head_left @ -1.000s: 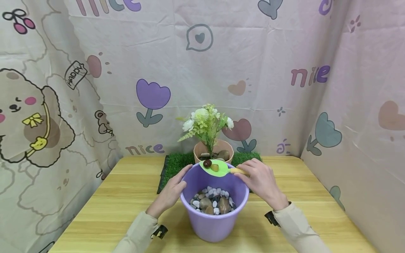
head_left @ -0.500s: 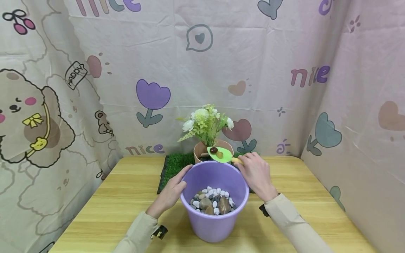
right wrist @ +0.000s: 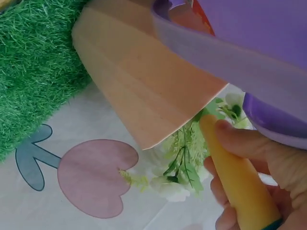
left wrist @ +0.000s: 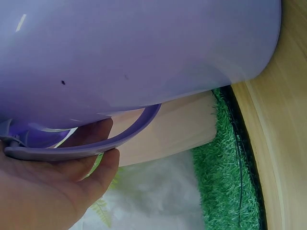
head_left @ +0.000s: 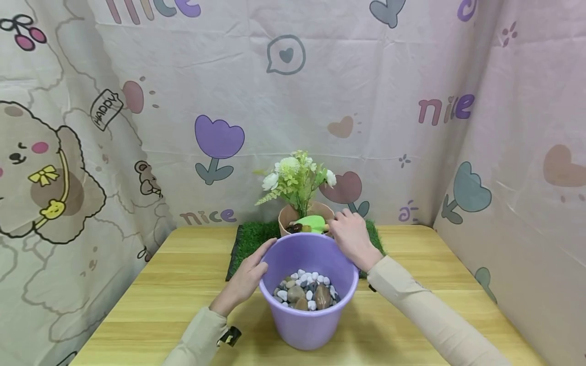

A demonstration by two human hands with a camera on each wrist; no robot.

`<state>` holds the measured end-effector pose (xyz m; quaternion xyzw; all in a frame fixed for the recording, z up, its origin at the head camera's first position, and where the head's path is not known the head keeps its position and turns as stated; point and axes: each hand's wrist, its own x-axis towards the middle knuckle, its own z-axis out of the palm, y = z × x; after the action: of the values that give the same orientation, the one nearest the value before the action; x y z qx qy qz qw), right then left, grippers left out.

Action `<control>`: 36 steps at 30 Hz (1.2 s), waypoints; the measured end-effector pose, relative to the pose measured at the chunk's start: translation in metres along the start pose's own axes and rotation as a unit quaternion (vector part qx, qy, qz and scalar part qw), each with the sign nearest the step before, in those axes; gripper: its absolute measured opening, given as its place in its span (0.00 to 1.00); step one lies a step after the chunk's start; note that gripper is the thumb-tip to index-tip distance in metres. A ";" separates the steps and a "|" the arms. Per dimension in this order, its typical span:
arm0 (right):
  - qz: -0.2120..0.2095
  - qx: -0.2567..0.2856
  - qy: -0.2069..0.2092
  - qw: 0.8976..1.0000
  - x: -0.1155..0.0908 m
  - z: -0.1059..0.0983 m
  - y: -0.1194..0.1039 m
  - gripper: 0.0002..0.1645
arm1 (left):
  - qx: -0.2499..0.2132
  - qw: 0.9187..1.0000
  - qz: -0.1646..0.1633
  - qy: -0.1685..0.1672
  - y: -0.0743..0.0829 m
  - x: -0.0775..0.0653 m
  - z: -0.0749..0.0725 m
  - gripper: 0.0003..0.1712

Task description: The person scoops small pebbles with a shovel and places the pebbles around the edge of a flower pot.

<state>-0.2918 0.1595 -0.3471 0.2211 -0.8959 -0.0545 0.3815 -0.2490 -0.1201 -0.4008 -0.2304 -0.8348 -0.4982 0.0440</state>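
Observation:
A purple bucket (head_left: 308, 328) stands on the table with grey, white and brown stones (head_left: 304, 292) inside. At its left rim my left hand (head_left: 244, 278) holds on; in the left wrist view the fingers pass around the bucket's handle (left wrist: 129, 135). My right hand (head_left: 353, 236) grips the yellow handle (right wrist: 235, 177) of a small green trowel (head_left: 312, 222). The trowel's blade is tilted over the mouth of a peach flowerpot (head_left: 285, 219) behind the bucket. A dark stone and a yellowish one show at the blade's lower edge; the bucket rim partly hides that spot.
White and green flowers (head_left: 297, 175) rise from the flowerpot. Beneath the pot lies a green artificial grass mat (head_left: 256, 239) with a dark edge. The wooden table (head_left: 183, 290) ends at a printed cloth backdrop (head_left: 274, 101), which also hangs at both sides.
My right hand has carried the trowel forward from above the bucket to the flowerpot and tipped its blade. The two stones on it have slid to the blade's lower edge. My left hand stays on the rim.

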 end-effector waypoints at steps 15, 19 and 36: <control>0.022 0.026 0.017 0.999 0.000 0.005 -0.008 0.03 | -0.001 1.000 -0.004 0.003 0.002 -0.001 -0.001 0.38; 0.025 0.032 0.022 0.999 -0.002 0.006 -0.008 0.06 | -0.004 1.000 -0.003 0.002 0.002 -0.002 -0.001 0.38; 0.087 0.152 0.050 0.983 -0.027 -0.011 -0.008 0.13 | -0.015 1.000 -0.003 -0.005 0.001 -0.001 -0.001 0.38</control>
<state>-0.2648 0.1656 -0.3598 0.2001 -0.8893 0.1269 0.3913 -0.2477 -0.1216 -0.4000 -0.2309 -0.8280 -0.5099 0.0348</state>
